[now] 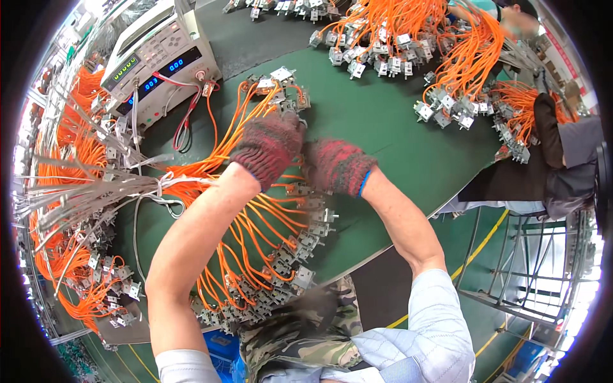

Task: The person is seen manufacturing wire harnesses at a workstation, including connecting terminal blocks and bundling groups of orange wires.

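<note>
A fan of orange cables (236, 255) spreads over the green table, each cable ending in a small grey metal connector (305, 276). My left hand (269, 148), in a dark red and grey knitted glove, is curled over the fan's upper part by the row of connectors. What its fingers grip is hidden. Just right of it is my right hand (340, 166), gloved alike, its blurred fingers close to the connectors at the fan's right edge. Pale wires (159, 185) tie the cables together at the left. Further connectors (281, 75) lie beyond my left hand.
A bench instrument (159, 67) with lit displays stands at the upper left, red and white leads (185, 108) running from it. More orange cable bundles lie at the left (76, 153) and far side (396, 38). Another person's dark sleeve (548, 127) is at right, above a metal rack (523, 274).
</note>
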Tool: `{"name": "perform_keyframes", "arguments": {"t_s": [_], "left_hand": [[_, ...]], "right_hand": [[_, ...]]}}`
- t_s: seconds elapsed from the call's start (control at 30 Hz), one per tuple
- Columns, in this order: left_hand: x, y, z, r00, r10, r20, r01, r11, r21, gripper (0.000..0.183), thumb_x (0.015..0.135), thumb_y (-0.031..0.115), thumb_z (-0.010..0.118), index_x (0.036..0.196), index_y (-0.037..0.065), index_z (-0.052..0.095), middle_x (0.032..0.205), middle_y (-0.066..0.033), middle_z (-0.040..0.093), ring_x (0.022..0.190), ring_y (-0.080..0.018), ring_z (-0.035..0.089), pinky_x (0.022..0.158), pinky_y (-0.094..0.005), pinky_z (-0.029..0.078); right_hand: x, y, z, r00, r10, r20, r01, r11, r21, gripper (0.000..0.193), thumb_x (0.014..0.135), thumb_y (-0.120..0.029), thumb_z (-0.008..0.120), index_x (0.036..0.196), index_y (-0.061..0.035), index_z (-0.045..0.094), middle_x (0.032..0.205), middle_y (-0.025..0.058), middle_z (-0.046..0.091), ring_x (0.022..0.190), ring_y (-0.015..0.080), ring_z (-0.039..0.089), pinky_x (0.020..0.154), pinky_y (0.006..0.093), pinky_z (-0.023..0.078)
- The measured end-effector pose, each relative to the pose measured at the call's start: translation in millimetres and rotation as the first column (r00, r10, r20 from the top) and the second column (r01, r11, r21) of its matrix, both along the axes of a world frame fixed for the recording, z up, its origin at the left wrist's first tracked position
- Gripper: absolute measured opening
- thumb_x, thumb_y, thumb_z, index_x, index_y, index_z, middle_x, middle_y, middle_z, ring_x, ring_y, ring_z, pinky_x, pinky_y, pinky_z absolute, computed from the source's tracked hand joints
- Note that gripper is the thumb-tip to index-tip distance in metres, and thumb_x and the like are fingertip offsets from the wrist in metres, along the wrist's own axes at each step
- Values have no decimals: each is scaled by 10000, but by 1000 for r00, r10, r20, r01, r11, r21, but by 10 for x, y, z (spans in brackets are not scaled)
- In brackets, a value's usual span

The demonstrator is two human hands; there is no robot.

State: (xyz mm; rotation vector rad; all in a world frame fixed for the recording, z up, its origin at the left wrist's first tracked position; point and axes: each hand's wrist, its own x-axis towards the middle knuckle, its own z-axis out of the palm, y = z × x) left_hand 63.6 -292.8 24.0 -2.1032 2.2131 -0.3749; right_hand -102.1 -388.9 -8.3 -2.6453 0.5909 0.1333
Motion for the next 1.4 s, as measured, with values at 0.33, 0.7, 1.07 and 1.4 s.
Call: {"name": "perform_keyframes", "arguments": {"t_s": [0.33,0.7,1.07,1.4], "left_hand": [[-113,-197,134,979,132,-155,-100,974,203,274,898,238,733,1101,64,790,973,-200,790,894,-373,787,740,-515,610],[-129,40,-283,697,140,-703,-124,989,74,319,968,255,734,1248,106,696,1147,-150,766,1032,-404,728,839,-485,577],[-103,208,-129,948,-161,-274,35,910,-414,336,830,85,722,1163,127,730,1051,-91,752,963,-306,723,795,-442,581],[-30,256,-101,661,156,-734,-204,979,24,292,959,95,737,1248,50,738,1084,-134,787,1035,-282,738,934,-393,569]], "right_hand": [[-253,216,57,995,-81,59,75,993,96,406,980,-355,691,1196,-12,704,1148,251,743,1108,445,711,960,514,565],[-376,-285,450,862,-385,329,303,913,274,639,931,-343,762,1452,-19,584,1256,261,720,1131,437,715,992,517,554],[523,-1228,-337,854,-359,376,209,900,384,836,831,-322,857,1565,-73,544,1381,195,709,1179,279,696,999,413,560],[623,-1064,-340,891,-136,433,304,888,-346,429,907,-265,739,1308,-113,720,1262,156,747,1100,329,731,918,468,596]]}}
